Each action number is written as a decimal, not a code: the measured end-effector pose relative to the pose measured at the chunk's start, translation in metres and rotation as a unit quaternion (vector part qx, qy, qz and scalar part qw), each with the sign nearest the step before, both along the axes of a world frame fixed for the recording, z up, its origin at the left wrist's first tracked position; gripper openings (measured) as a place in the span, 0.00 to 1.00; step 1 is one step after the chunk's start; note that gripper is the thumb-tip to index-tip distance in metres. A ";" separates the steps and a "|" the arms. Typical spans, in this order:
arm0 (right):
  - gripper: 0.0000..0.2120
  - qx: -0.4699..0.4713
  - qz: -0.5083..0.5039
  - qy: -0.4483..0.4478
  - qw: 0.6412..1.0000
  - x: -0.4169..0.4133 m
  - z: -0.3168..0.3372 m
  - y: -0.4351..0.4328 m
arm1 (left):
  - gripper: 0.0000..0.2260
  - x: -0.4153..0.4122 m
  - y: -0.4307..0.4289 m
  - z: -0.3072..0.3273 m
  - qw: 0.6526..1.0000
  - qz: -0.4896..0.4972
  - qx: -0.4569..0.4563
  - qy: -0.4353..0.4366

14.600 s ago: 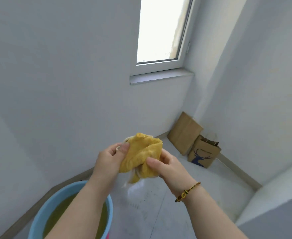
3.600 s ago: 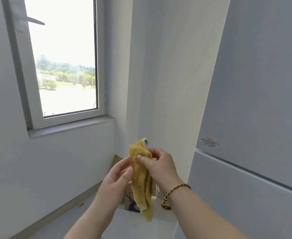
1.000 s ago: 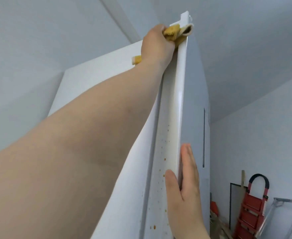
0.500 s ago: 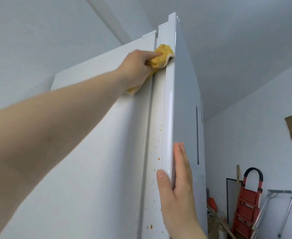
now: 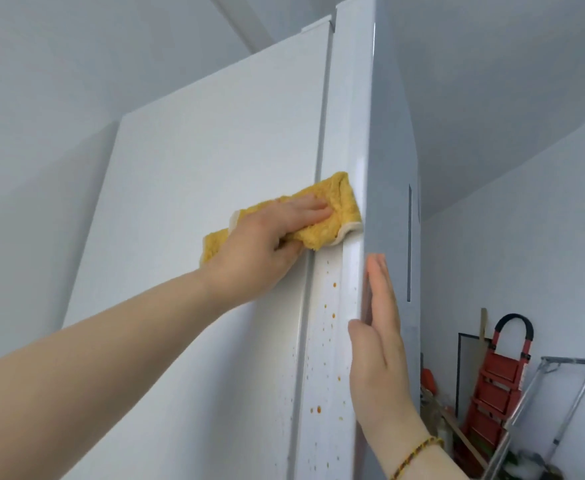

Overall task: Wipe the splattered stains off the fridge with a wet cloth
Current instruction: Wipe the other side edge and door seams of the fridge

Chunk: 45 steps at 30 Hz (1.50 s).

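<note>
Left fingers (image 5: 305, 209): they lay close together over the yellow cloth. The thumb was tucked under its bottom edge, so the left hand (image 5: 260, 247) held the cloth and pushed it on the fridge.
Cloth (image 5: 322, 220): it was folded thick and lay across the white side of the fridge (image 5: 197, 168). Its right end was on the tall strip of the door edge (image 5: 339, 133).
Stains (image 5: 333, 284): small orange dots ran down the door edge below the cloth, right to the bottom of the view. Above the cloth the strip looked clean.
Wipe: most of the dots were not wiped yet, I think. A good way was to pull the cloth straight down the strip, slowly and with a firm push, so the wet part went over every dot. It should also reach the groove to the left of the strip, where a few dots sat too. A clean fold would help, or the orange might smear.
Right fingers (image 5: 381, 289): they were straight and close together, flat on the front of the door, with the thumb on the dotted strip. The right hand (image 5: 377, 358) held nothing and seemed to keep the door steady. It sat in the cloth's way and would need to slide off.
Ladder (image 5: 495, 386): a red one stood far off to the right, by the wall.
</note>
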State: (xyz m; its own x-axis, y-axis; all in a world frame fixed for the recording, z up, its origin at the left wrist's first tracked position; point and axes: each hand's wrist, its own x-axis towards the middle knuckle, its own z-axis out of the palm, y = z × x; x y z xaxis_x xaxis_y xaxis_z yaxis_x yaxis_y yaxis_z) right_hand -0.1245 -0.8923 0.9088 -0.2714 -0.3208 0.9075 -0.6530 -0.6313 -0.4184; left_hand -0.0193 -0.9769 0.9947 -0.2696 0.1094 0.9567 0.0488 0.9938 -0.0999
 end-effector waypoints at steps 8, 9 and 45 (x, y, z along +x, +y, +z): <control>0.25 -0.015 0.048 -0.034 0.998 -0.001 0.000 0.003 | 0.18 -0.004 0.021 0.037 0.993 0.007 0.116 0.032; 0.25 -0.018 0.049 -0.033 0.998 -0.001 0.001 0.003 | 0.18 -0.011 0.023 0.031 0.990 -0.011 0.133 0.052; 0.30 -0.008 0.024 -0.008 1.000 -0.004 0.000 0.003 | 0.22 -0.017 0.016 -0.106 0.985 -0.078 0.130 0.084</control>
State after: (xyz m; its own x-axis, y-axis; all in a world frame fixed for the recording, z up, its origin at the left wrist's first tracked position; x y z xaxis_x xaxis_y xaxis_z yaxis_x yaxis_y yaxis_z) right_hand -0.1281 -0.8895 0.9087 -0.2706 -0.3188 0.9084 -0.6148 -0.6689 -0.4179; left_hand -0.0368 -0.9608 0.8886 -0.1038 -0.1171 0.9877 0.2067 0.9688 0.1366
